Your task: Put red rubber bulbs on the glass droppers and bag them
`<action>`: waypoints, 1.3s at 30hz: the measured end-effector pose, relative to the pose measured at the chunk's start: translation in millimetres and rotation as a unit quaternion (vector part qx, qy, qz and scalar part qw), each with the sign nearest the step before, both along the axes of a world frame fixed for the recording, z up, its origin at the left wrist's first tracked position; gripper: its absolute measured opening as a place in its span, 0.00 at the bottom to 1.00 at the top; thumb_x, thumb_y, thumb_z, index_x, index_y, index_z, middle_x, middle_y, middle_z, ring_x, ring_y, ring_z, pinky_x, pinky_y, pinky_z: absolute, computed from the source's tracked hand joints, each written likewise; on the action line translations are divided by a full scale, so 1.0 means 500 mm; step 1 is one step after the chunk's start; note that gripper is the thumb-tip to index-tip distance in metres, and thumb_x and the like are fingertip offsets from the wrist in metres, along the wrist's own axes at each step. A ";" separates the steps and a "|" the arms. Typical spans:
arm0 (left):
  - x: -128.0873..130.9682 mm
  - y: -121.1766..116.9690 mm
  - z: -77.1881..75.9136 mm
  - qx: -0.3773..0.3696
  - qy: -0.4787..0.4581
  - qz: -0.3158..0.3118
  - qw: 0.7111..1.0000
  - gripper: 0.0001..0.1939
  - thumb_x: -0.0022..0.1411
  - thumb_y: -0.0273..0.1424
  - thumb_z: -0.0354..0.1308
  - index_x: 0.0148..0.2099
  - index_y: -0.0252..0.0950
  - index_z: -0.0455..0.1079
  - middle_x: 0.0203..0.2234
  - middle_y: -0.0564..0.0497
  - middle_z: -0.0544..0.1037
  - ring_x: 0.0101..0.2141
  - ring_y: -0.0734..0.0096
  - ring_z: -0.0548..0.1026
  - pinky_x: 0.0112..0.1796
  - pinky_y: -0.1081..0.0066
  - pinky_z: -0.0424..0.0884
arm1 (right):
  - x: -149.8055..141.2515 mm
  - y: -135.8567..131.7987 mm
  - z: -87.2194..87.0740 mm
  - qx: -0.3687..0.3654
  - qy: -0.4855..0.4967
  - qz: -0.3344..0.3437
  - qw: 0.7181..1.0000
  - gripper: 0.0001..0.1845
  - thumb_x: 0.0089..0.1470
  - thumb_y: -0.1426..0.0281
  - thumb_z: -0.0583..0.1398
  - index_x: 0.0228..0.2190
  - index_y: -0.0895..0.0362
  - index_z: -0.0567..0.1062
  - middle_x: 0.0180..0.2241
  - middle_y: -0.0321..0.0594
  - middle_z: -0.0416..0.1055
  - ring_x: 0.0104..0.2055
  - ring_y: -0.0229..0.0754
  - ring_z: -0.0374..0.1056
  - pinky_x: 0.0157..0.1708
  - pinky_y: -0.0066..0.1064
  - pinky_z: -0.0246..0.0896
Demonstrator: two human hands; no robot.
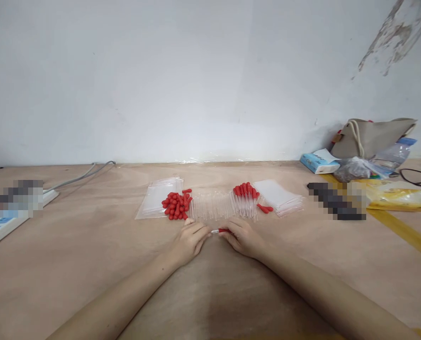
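My left hand (192,238) is closed on a clear dropper tube (214,231), most of it hidden in the fingers. From the right, my right hand (244,237) pinches a red rubber bulb (223,230) that meets the tube's end. Just beyond my left hand lies a heap of red rubber bulbs (176,206). A row of bare clear tubes (212,205) is spread behind both hands. Several tubes fitted with red bulbs (244,190) lie behind my right hand, and loose red bulbs (265,208) rest to their right.
Clear plastic bags (157,196) lie at the left of the bulbs, another stack of bags (279,196) at the right. A power strip (4,226) stands far left. At the right are a blue tissue box (319,161), a grey bag (373,137) and a yellow packet (390,196).
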State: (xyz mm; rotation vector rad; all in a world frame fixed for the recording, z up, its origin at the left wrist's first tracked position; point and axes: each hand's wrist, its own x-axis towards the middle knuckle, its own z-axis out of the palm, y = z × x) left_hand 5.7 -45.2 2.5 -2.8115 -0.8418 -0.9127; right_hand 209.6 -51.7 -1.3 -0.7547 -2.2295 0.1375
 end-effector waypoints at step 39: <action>0.013 -0.015 0.022 -0.197 -0.027 -0.009 0.980 0.10 0.58 0.30 0.51 0.44 0.37 0.66 0.38 0.46 0.69 0.40 0.65 0.66 0.41 0.63 0.64 | 0.083 0.205 0.078 -0.064 -0.008 -0.469 0.881 0.13 0.44 0.59 0.56 0.27 0.56 0.71 0.28 0.40 0.70 0.35 0.45 0.63 0.35 0.35 0.50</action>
